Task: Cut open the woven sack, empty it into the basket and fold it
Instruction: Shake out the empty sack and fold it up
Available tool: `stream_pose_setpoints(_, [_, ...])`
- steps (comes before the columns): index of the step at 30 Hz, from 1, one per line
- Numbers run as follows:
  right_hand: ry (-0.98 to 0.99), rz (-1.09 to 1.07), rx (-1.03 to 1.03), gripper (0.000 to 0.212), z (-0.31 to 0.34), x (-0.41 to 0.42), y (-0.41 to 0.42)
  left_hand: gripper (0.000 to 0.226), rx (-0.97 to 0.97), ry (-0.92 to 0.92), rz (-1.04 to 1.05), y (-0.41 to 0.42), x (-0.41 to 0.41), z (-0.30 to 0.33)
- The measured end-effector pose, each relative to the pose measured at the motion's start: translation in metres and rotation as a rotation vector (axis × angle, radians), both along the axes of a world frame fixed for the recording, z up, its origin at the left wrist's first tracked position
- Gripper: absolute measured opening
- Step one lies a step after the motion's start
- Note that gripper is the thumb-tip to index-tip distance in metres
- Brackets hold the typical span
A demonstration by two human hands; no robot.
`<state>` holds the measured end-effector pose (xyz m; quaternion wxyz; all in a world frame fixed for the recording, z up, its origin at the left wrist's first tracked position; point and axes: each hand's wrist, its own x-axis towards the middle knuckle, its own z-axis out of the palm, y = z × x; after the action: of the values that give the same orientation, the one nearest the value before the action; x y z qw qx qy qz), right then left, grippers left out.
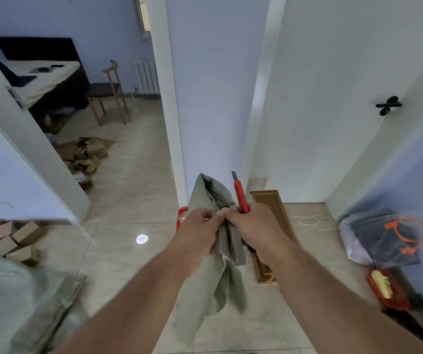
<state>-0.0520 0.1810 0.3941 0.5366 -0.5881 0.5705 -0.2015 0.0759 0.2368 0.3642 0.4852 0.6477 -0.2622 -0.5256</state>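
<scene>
Pale glossy floor tiles (118, 251), white walls, an open doorway on the left into a farther room.

Hidden or unclear:
- red basket (181, 215): only a sliver of rim beside the left wrist, the rest behind the sack and hands; contents not visible.
- red utility knife (241, 196): handle base buried in the right fist, upper body and a short dark blade tip poking upward.
- wooden panel (274, 221): leaning or lying behind the right forearm, middle part covered by it.
- grey sacking (8, 297) at lower left: blurred, cut off by the edge.
- clear bag of dark items with orange parts (384, 238) at right: smeared by motion, contents unreadable; below it a red tray (389, 292) holding something yellowish, also blurred.

Hands and sack:
- woven sack (210, 282): grey-green, limp, held in mid-air in front of the wall corner, folded lengthwise, top peaking above the hands, tail hanging between the forearms.
- left hand (200, 229): fingers curled, pinching the sack's folds.
- right hand (254, 226): clenched round the knife, fingertips also pinching the sack, touching the left hand.

Around:
- small cardboard boxes (13, 238) heaped at far left; more flattened cardboard (85, 154) beyond the doorway.
- wooden chair (110, 95), white radiator (146, 76), cloth-covered desk (47, 77) in the back room.
- black door handle (388, 105) on the right-hand door.
</scene>
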Motion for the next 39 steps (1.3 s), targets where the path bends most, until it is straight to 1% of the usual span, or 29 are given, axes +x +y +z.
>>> stream_pose_setpoints(2, [-0.092,-0.056,0.068,0.029,-0.003,-0.001,0.005,0.024,-0.051,0.068,0.0,0.004,-0.002,0.0])
stream_pose_setpoints(5, [-0.163,-0.099,0.128,0.023,-0.006,-0.006,0.009,0.023,-0.11,0.103,-0.025,0.013,-0.004,0.001])
stream_pose_setpoints(9, [-0.205,-0.134,0.126,0.025,-0.002,-0.008,0.01,0.023,-0.128,0.053,-0.044,0.02,-0.015,0.006])
stream_pose_setpoints(12, [-0.218,-0.139,0.134,0.021,0.004,-0.014,0.007,0.02,-0.141,0.018,-0.026,0.019,-0.022,0.011])
stream_pose_setpoints(14, [-0.226,-0.153,0.104,0.019,0.005,-0.019,0.006,0.02,-0.145,0.005,-0.023,0.018,-0.03,0.015])
stream_pose_setpoints(16, [-0.245,-0.178,0.065,0.018,0.005,-0.025,0.005,0.024,-0.141,0.025,-0.01,0.018,-0.04,0.019])
stream_pose_setpoints(19, [-0.263,-0.172,0.049,0.025,0.003,-0.034,0.007,0.038,-0.119,0.057,-0.002,0.018,-0.052,0.023])
stream_pose_setpoints(21, [-0.272,-0.146,0.06,0.025,0.005,-0.041,0.008,0.039,-0.1,0.088,0.029,0.018,-0.056,0.024])
stream_pose_setpoints(24, [-0.291,-0.116,0.058,0.023,0.005,-0.054,0.009,0.034,-0.082,0.153,0.084,0.016,-0.06,0.024])
stream_pose_setpoints(27, [-0.22,-0.048,-0.051,0.025,0.007,-0.068,0.008,0.024,-0.075,0.153,0.143,0.011,-0.062,0.025])
stream_pose_setpoints(29, [-0.209,0.1,-0.142,0.037,0.01,-0.079,0.011,0.021,-0.09,0.14,0.163,0.006,-0.061,0.029])
stream_pose_setpoints(32, [-0.231,0.347,-0.248,0.044,0.013,-0.093,0.019,0.01,-0.108,0.11,0.211,-0.001,-0.059,0.042])
stream_pose_setpoints(34, [-0.116,0.372,-0.335,0.052,0.009,-0.098,0.018,0.007,-0.117,0.126,0.269,-0.006,-0.057,0.048])
stream_pose_setpoints(35, [-0.051,0.355,-0.386,0.049,0.007,-0.098,0.016,0.009,-0.121,0.142,0.291,-0.008,-0.057,0.05])
stream_pose_setpoints(36, [-0.016,0.331,-0.44,0.04,0.006,-0.096,0.015,0.008,-0.119,0.15,0.305,-0.009,-0.057,0.051])
stream_pose_setpoints(37, [-0.005,0.293,-0.484,0.029,0.005,-0.095,0.013,0.006,-0.118,0.154,0.313,-0.01,-0.06,0.053])
stream_pose_setpoints(39, [-0.03,0.203,-0.514,0.014,0.004,-0.094,0.009,0.016,-0.107,0.136,0.315,-0.01,-0.065,0.055])
